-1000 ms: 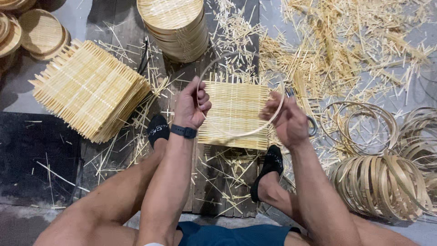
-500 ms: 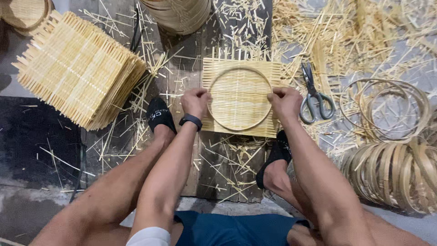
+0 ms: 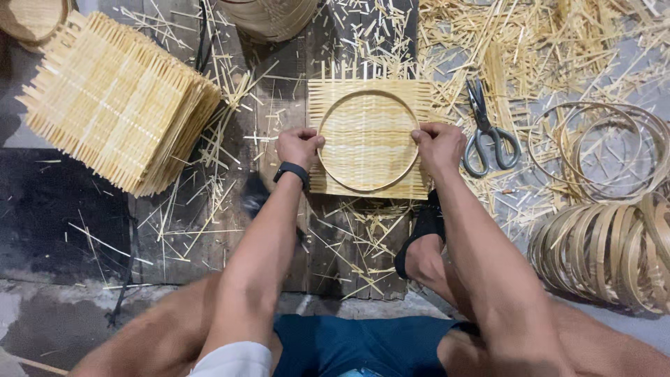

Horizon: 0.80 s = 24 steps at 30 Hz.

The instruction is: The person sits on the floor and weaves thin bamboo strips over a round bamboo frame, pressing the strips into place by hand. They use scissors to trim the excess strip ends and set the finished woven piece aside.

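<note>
A thin bamboo hoop (image 3: 368, 139) lies flat on a square woven bamboo mat (image 3: 368, 105), which rests on the dark wooden boards (image 3: 279, 230) in front of the seated person. The left hand (image 3: 299, 146) is closed on the hoop's left edge, fingers curled over the rim, a black wristband (image 3: 292, 172) just behind it. The right hand (image 3: 440, 148) is closed on the hoop's right edge in the same way, pressing it down onto the mat. Just right of that hand lie scissors (image 3: 487, 132) with grey handles, on a litter of bamboo offcuts (image 3: 558, 49). Farther right sit loose hoops (image 3: 600, 150) and, nearer the person, a thick bundle of hoops (image 3: 607, 251). To the left, well apart from the hands, a tall stack of woven mats (image 3: 115, 101) stands tilted. A feet in black sandals (image 3: 419, 230) rests below the mat
</note>
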Tool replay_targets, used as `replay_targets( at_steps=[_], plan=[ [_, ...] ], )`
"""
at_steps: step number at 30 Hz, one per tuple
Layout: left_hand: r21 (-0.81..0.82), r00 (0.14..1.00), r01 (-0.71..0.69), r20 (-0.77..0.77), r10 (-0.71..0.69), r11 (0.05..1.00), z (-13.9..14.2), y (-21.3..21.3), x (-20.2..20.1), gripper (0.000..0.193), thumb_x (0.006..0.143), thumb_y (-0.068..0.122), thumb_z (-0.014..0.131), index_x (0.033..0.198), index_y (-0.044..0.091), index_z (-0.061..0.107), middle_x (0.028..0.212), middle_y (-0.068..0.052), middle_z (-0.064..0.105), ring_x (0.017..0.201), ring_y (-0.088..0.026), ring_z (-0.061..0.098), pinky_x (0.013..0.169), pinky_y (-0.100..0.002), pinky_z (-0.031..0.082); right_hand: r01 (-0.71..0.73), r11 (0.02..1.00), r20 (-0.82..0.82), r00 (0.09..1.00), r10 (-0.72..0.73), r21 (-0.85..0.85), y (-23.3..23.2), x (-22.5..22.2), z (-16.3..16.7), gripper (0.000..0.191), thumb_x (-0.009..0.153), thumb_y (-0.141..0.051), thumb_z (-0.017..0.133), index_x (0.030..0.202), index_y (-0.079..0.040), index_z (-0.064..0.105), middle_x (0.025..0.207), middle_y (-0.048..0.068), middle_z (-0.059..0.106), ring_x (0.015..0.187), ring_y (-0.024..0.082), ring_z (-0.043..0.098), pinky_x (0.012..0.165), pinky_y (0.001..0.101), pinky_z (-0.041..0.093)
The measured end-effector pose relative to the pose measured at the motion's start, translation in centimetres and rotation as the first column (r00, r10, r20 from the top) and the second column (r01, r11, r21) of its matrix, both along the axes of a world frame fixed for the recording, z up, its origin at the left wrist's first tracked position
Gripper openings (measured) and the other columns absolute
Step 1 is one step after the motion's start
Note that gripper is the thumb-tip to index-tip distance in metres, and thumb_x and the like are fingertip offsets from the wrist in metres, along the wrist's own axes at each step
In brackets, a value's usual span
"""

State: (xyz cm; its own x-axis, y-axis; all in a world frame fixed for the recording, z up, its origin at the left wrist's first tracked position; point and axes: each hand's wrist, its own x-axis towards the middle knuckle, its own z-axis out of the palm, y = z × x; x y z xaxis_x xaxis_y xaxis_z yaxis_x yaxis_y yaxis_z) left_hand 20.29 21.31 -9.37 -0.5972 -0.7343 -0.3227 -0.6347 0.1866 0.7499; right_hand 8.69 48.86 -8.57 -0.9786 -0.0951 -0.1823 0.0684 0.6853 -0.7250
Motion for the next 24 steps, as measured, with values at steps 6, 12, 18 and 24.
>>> replay_targets(
  at_steps=[6,12,18,24],
  plan=[
    [-0.035,1.000,0.007,0.014,-0.006,0.999,-0.3,-0.4,0.2,0.026,0.065,0.014,0.093,0.088,0.008,0.083,0.077,-0.008,0.079,0.067,-0.016,0.075,0.068,-0.029,0.059,-0.007,0.999,0.005,1.000,0.007,0.044,0.0,-0.1,-0.9,0.022,0.079,-0.020,0.086,0.099,-0.011,0.082,0.082,0.010,0.078,0.071,0.019,0.074,0.073,0.0315,0.057],
    [0.161,0.998,-0.042,0.050,0.035,0.986,0.2,-0.9,0.1,0.021,0.065,0.007,0.091,0.085,0.006,0.081,0.078,-0.006,0.079,0.069,-0.013,0.074,0.069,-0.028,0.061,-0.026,1.000,0.030,0.999,0.026,-0.015,0.5,-0.7,-1.6,0.022,0.080,-0.020,0.087,0.098,-0.009,0.083,0.083,0.009,0.078,0.072,0.015,0.074,0.071,0.0305,0.057],
    [0.203,0.998,-0.068,0.021,0.065,0.977,-0.2,-0.9,0.5,0.019,0.068,0.007,0.091,0.085,0.006,0.081,0.081,-0.005,0.079,0.071,-0.011,0.072,0.070,-0.027,0.059,-0.026,0.977,0.187,0.980,0.067,-0.213,1.0,-1.6,-2.0,0.019,0.085,-0.017,0.084,0.099,-0.005,0.080,0.080,0.006,0.077,0.067,0.010,0.068,0.063,0.0280,0.056],
    [0.303,0.996,-0.029,-0.068,0.052,0.953,-2.6,-1.4,0.6,0.021,0.067,0.005,0.092,0.084,0.005,0.080,0.080,-0.003,0.078,0.070,-0.010,0.069,0.069,-0.026,0.057,-0.151,0.975,0.079,0.983,0.165,-0.164,1.5,-2.5,-3.1,0.018,0.087,-0.015,0.084,0.099,-0.002,0.080,0.080,0.007,0.077,0.069,0.010,0.067,0.064,0.0273,0.054]
  ],
)
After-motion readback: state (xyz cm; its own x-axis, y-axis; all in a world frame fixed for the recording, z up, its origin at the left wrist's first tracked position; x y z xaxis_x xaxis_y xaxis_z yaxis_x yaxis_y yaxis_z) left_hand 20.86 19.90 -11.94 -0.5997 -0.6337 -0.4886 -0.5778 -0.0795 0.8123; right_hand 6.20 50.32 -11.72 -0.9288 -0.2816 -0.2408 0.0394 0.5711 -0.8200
